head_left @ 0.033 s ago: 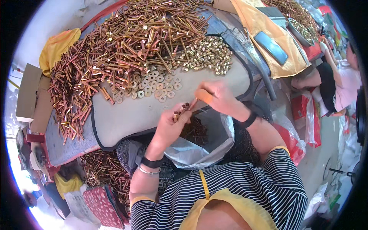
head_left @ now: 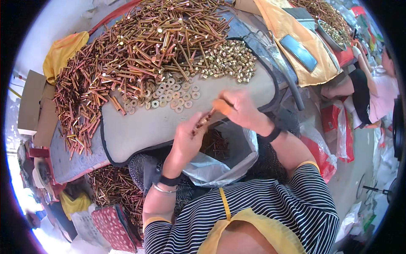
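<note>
My left hand (head_left: 189, 132) is closed around a few copper-coloured bolts (head_left: 204, 120), whose ends stick out past its fingers. Just to the right, my right hand (head_left: 244, 109) is pinched at the end of one bolt, an orange cover (head_left: 223, 106) on a finger. Motion smears it, and whatever is between its fingertips is hidden. Beyond my hands, flat washers (head_left: 177, 94) lie on a grey mat (head_left: 144, 131). Brass-coloured nuts (head_left: 230, 59) are heaped at the mat's far right, beside a large pile of long bolts (head_left: 139, 55).
Below my hands, an open pale sack (head_left: 211, 173) on my lap holds bolts. A phone (head_left: 298, 52) rests on yellow cloth at the right. More bolts (head_left: 116, 188) fill a space at lower left. Another person (head_left: 376, 89) works at far right, near red bags (head_left: 330, 139).
My right hand has shifted slightly, with its orange-covered finger a little to the left. The left hand's fingers and the bolts in them have turned slightly. The piles look the same.
</note>
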Action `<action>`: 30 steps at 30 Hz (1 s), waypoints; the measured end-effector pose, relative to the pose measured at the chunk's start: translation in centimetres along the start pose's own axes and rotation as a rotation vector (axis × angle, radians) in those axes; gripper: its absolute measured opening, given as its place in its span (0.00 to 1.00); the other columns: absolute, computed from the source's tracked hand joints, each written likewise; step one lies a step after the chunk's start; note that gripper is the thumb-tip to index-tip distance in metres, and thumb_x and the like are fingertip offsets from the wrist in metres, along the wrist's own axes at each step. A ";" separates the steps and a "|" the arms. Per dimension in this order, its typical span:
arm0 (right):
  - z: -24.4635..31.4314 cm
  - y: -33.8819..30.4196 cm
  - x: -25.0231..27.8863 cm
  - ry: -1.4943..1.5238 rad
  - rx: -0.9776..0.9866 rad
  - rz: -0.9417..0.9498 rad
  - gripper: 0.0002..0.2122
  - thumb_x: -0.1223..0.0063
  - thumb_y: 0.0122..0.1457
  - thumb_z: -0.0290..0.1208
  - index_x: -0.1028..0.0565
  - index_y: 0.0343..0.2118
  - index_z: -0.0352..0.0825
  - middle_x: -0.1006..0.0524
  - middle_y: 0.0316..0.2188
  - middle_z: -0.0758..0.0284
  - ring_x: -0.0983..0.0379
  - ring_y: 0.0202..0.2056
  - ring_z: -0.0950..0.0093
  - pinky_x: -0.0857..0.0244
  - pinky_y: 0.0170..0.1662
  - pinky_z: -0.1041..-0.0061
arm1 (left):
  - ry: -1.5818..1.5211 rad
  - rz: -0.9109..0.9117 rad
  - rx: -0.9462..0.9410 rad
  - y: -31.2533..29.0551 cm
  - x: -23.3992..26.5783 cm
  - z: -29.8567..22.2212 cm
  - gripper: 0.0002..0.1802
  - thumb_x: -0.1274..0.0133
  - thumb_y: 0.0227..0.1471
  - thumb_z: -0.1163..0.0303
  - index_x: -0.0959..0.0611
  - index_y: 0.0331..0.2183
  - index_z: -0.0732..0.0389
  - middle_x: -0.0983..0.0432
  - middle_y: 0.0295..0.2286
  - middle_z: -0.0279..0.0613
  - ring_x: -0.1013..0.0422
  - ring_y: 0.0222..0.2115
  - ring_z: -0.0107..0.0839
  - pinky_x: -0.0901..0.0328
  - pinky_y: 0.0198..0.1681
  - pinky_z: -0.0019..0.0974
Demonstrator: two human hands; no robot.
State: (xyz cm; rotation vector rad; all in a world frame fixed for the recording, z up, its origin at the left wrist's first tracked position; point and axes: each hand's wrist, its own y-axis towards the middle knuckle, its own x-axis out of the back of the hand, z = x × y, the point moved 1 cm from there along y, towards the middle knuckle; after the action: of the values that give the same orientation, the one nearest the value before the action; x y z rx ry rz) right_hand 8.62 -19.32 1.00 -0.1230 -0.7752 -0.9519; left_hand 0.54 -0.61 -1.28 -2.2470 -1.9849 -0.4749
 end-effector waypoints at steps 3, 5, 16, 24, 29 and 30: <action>0.6 0.1 -0.3 -0.003 -0.081 -0.074 0.05 0.47 0.58 0.27 0.27 0.30 0.30 0.26 0.26 0.71 0.33 0.26 0.83 0.38 0.28 0.82 | 0.348 -0.139 -0.145 0.2 -0.3 -1.3 0.13 0.50 0.55 0.75 0.24 0.43 0.66 0.27 0.25 0.29 0.36 0.22 0.17 0.40 0.25 0.25; -0.4 0.1 -1.0 0.186 -0.107 -0.101 0.05 0.47 0.58 0.27 0.27 0.31 0.30 0.26 0.26 0.72 0.33 0.27 0.84 0.38 0.29 0.82 | 0.215 -0.116 -0.095 0.4 -0.4 -0.8 0.14 0.50 0.54 0.77 0.25 0.44 0.64 0.28 0.23 0.32 0.36 0.21 0.19 0.40 0.24 0.25; 0.3 -0.1 0.2 0.684 -0.070 0.013 0.05 0.46 0.58 0.26 0.28 0.34 0.32 0.28 0.29 0.76 0.32 0.33 0.86 0.38 0.35 0.86 | -0.677 0.194 0.475 0.1 1.1 -1.4 0.11 0.52 0.58 0.69 0.23 0.42 0.61 0.31 0.22 0.30 0.39 0.18 0.13 0.46 0.18 0.20; 0.2 0.3 0.5 0.065 -0.193 0.112 0.13 0.44 0.57 0.37 0.28 0.34 0.31 0.27 0.30 0.74 0.34 0.30 0.84 0.38 0.34 0.84 | 0.096 -0.090 -0.148 0.3 -1.0 -0.2 0.13 0.53 0.56 0.75 0.24 0.45 0.63 0.28 0.26 0.30 0.35 0.24 0.19 0.39 0.26 0.24; -0.9 0.1 -0.7 0.357 -0.165 -0.006 0.14 0.43 0.56 0.39 0.26 0.33 0.30 0.26 0.28 0.74 0.33 0.29 0.84 0.38 0.33 0.84 | 0.212 -0.138 -0.084 0.4 -1.2 -0.5 0.12 0.51 0.55 0.76 0.24 0.43 0.63 0.30 0.24 0.34 0.35 0.25 0.21 0.38 0.29 0.26; -0.9 0.0 -0.9 0.726 -0.100 -0.113 0.13 0.43 0.56 0.38 0.25 0.32 0.31 0.26 0.27 0.74 0.32 0.29 0.84 0.38 0.33 0.84 | 0.020 -0.131 0.032 0.5 -1.2 -0.1 0.11 0.50 0.54 0.77 0.23 0.41 0.63 0.31 0.22 0.40 0.36 0.24 0.21 0.37 0.28 0.28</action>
State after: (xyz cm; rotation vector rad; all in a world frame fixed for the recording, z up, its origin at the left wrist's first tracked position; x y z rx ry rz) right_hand 8.80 -19.08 -0.24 0.1781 -0.0653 -1.0476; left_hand 0.87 -1.86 -1.52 -2.0940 -2.1228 -0.4725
